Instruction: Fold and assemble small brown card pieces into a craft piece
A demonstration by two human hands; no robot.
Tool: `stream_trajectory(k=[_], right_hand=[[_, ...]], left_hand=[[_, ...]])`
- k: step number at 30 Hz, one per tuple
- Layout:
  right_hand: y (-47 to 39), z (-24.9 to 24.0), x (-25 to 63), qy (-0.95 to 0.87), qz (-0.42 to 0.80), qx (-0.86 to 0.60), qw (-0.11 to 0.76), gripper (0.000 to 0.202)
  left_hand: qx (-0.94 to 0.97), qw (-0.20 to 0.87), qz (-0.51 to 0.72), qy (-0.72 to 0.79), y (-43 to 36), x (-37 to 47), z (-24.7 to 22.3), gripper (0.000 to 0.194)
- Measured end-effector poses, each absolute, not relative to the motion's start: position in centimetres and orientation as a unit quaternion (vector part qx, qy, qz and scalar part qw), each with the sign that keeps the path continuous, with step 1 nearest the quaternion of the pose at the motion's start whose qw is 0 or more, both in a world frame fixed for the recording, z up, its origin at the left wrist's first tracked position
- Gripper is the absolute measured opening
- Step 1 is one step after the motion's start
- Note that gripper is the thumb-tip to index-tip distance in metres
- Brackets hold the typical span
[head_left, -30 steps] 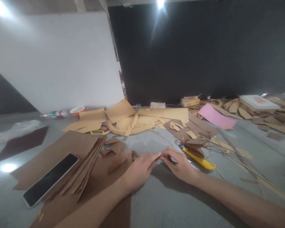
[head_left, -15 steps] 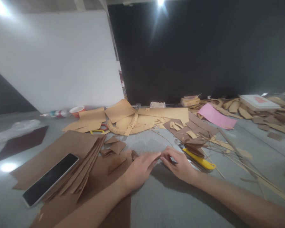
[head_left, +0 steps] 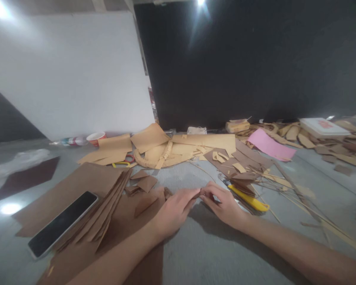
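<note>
My left hand (head_left: 175, 209) and my right hand (head_left: 222, 205) meet fingertip to fingertip over the grey table. Between them they pinch a small brown paper piece (head_left: 198, 194), mostly covered by the fingers. Both hands are closed. Left of my left hand lie small folded brown paper pieces (head_left: 147, 183) on a large brown sheet (head_left: 121, 225). Just right of my right hand is a yellow utility knife (head_left: 249, 198), with brown folded scraps (head_left: 243, 183) beside its upper end.
A phone (head_left: 63, 223) rests on stacked brown paper (head_left: 86, 178) at left. Behind are tan sheets (head_left: 114, 147), a woven ring (head_left: 165, 152), yellow-and-red scissors (head_left: 123, 163) and a paper cup (head_left: 95, 138). Rightward lie thin strips (head_left: 299, 204), pink paper (head_left: 271, 145) and a white box (head_left: 323, 127).
Both hands stay in nearly the same place. The fingers have shifted slightly, and a little more of the brown paper shows between the fingertips.
</note>
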State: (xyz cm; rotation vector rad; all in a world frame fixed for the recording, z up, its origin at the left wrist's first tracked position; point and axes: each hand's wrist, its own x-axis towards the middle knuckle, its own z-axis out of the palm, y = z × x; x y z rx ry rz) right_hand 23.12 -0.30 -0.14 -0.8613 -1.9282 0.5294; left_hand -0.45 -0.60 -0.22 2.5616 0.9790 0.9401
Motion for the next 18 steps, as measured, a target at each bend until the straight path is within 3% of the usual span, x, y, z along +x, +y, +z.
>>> stream_trajectory(k=[9, 18], right_hand=[[-0.40, -0.16, 23.19, -0.784, 0.202, -0.350, 0.470, 0.015], [-0.33, -0.25, 23.21, -0.789, 0.212, -0.353, 0.456, 0.020]], left_hand=[[0.875, 0.122, 0.327, 0.336, -0.60, -0.43, -0.15, 0.035], [0.876, 0.122, 0.328, 0.332, -0.68, -0.35, 0.16, 0.035]])
